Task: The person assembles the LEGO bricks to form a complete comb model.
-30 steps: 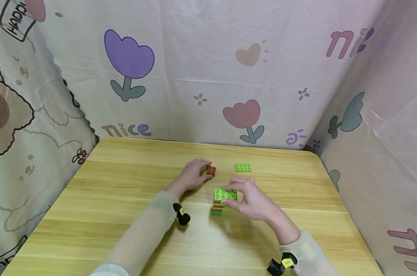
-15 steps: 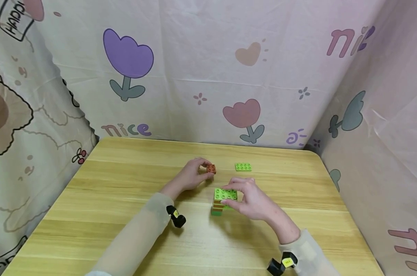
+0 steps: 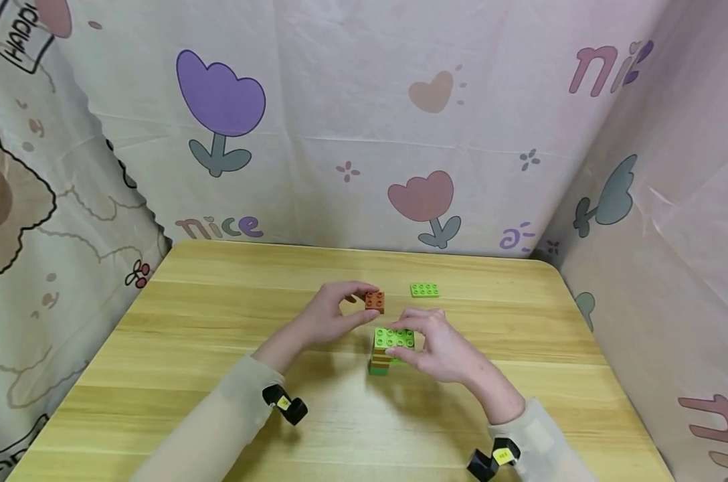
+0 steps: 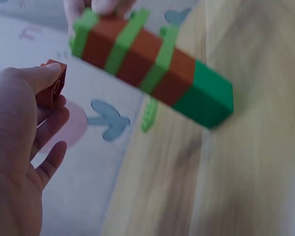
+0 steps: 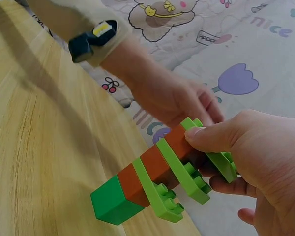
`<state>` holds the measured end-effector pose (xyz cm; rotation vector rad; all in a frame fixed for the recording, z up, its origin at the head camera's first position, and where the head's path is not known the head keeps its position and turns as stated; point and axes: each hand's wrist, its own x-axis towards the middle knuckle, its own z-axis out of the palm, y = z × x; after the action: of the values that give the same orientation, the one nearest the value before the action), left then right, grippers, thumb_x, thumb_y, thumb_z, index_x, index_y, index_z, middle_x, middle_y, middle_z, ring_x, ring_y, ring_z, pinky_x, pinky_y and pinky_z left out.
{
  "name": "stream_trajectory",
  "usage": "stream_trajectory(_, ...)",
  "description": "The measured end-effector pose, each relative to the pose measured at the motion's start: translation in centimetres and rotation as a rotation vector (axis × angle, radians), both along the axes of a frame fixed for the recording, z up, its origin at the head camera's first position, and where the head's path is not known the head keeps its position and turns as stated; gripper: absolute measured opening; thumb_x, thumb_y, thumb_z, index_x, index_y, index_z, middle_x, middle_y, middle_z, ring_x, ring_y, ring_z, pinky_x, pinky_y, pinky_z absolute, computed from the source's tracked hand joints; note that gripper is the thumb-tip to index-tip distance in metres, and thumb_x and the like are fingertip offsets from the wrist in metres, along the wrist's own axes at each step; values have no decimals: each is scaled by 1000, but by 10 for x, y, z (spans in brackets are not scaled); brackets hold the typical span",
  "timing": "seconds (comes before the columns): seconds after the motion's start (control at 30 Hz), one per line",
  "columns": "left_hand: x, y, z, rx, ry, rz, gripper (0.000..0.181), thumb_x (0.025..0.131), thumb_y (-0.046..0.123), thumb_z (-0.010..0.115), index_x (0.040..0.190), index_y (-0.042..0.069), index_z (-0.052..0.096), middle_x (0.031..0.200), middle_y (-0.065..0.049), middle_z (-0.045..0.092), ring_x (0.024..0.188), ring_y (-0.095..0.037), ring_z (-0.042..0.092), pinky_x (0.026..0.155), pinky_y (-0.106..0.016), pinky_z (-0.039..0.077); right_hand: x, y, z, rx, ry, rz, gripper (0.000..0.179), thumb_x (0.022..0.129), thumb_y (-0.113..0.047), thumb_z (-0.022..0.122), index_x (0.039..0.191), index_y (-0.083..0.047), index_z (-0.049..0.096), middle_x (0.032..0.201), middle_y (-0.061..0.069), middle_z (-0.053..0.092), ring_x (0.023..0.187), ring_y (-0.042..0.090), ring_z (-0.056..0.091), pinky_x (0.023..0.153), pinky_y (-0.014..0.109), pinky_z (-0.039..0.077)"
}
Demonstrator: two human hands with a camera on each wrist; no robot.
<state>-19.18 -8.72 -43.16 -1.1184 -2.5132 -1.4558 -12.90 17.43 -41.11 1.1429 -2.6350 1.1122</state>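
Note:
Between thumb and fingers, my left hand [image 3: 323, 320] pinches a reddish-brown building brick [image 3: 374, 301] with studs on top, raised off the table behind the tower. In the left wrist view the hollow underside of that brick [image 4: 53, 88] partly shows. A tower of building bricks [image 5: 151, 169] stands on the table, a dark green block at its base, brown bricks and light green plates alternating above. The light green plates stick out past one side. My right hand [image 3: 439, 348] grips the tower near its top, thumb on the near side.
A loose light green plate [image 3: 425, 290] with studs lies farther back on the wooden table [image 3: 207, 321]. Patterned cloth [image 3: 334, 100] hangs behind the table and along both sides. A small black camera is strapped to each wrist.
My left hand has lifted the brown brick from the table and brought it slightly nearer the tower, the forearm drawing back and left. My right hand stays at the tower.

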Motion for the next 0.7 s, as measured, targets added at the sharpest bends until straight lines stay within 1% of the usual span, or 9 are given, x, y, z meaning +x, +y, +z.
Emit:
stream_trajectory(0.07,7,2,6,12,31,-35,37,99,28,79,133,15,71,117,13,73,109,-12,66,94,-50,56,0,0,0,-7,-2,1,32,93,-23,85,123,-14,79,100,-18,68,85,3,61,91,46,43)
stream_trajectory(0.13,13,3,10,21,58,-57,37,98,27,80,133,15,72,118,13,73,109,-11,66,93,-45,57,-1,0,0,-13,-7,3,30,92,-22,85,120,-14,79,101,-18,69,89,3,63,92,48,43)
stream_trajectory(0.27,23,5,12,45,87,-94,36,96,23,82,130,14,73,114,12,74,108,-11,68,93,-39,57,-1,0,0,-8,-12,4,26,92,-22,85,116,-16,79,101,-19,69,93,3,64,92,47,43)
stream_trajectory(0.4,29,5,10,77,107,-129,34,94,19,84,126,13,75,110,10,75,105,-11,69,92,-37,58,-1,0,-1,2,-11,6,24,92,-23,85,115,-17,79,101,-20,67,93,3,64,91,44,45)
stream_trajectory(0.47,31,6,7,85,118,-141,33,93,19,85,125,14,75,108,11,74,103,-11,69,92,-37,58,-1,0,-1,-3,-16,10,23,92,-22,85,114,-17,79,100,-19,67,92,4,63,88,43,48)
stream_trajectory(0.6,33,6,2,89,135,-152,33,93,19,85,124,15,75,108,11,74,103,-10,68,92,-38,59,-2,0,-1,-18,-35,18,22,92,-19,85,114,-17,78,100,-17,67,89,6,63,82,45,53)
stream_trajectory(0.7,35,7,0,94,146,-156,33,93,19,86,123,14,76,108,10,75,102,-10,68,91,-36,59,-1,0,-1,-27,-63,18,23,92,-19,85,115,-16,79,101,-17,67,89,7,63,80,46,55)
